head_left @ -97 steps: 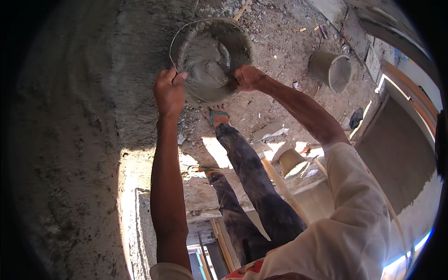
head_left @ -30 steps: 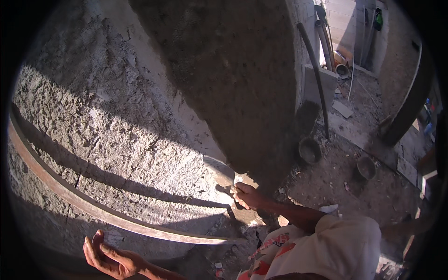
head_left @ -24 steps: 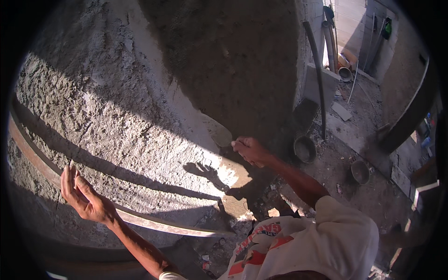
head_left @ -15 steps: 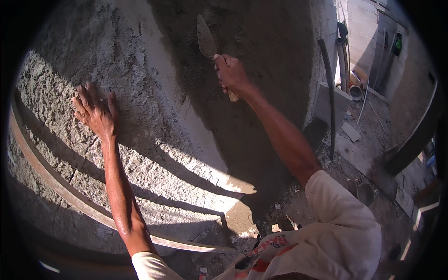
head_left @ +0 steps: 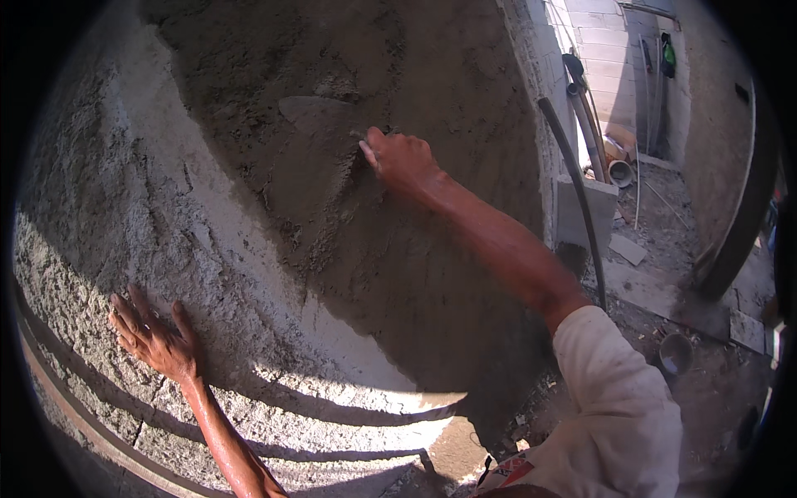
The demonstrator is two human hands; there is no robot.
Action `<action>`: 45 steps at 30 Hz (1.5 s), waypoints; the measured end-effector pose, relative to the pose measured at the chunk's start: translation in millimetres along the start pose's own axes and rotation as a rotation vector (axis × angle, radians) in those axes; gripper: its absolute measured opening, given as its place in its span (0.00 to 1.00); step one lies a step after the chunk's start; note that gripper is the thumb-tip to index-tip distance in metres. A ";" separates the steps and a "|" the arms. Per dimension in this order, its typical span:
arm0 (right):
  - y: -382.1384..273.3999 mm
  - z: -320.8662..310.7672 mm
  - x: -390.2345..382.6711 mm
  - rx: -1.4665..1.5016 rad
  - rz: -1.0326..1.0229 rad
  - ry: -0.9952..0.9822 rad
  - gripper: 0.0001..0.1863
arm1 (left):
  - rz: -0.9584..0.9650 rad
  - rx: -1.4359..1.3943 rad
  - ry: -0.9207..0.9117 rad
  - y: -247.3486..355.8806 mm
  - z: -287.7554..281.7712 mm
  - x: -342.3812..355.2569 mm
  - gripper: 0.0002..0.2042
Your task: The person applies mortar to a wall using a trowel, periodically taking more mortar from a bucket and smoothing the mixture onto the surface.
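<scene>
Grey-smeared, broad-bladed trowel [head_left: 311,113], gripped in the right hand [head_left: 403,162]; left hand [head_left: 158,340] spread over rough wall [head_left: 124,195].

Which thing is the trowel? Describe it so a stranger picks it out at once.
On the wall, find the broad dark plaster, then the right hand over its upper part. The trowel is the flat blade reaching left from that hand. Nearly plaster-coloured, it stands out from the rough surface around it by its smoother face and curved upper edge.
</scene>
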State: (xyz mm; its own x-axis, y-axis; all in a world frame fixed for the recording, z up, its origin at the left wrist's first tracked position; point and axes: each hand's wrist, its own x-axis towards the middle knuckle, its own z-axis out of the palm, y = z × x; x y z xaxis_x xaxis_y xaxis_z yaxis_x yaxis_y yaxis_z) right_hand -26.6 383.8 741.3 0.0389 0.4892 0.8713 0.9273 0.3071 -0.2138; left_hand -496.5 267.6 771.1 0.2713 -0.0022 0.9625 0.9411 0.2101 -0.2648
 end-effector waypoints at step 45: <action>112.3 11.3 23.7 0.980 0.690 -0.157 0.19 | 0.068 0.024 0.052 18.1 2.4 6.3 0.36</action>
State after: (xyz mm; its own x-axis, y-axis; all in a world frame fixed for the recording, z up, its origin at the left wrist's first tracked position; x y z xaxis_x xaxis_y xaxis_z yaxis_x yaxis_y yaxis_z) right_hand 74.3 439.1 733.0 0.3053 0.8672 0.3933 0.0505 0.3977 -0.9161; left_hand -478.3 273.7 772.5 0.3453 -0.0380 0.9377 0.9151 0.2353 -0.3274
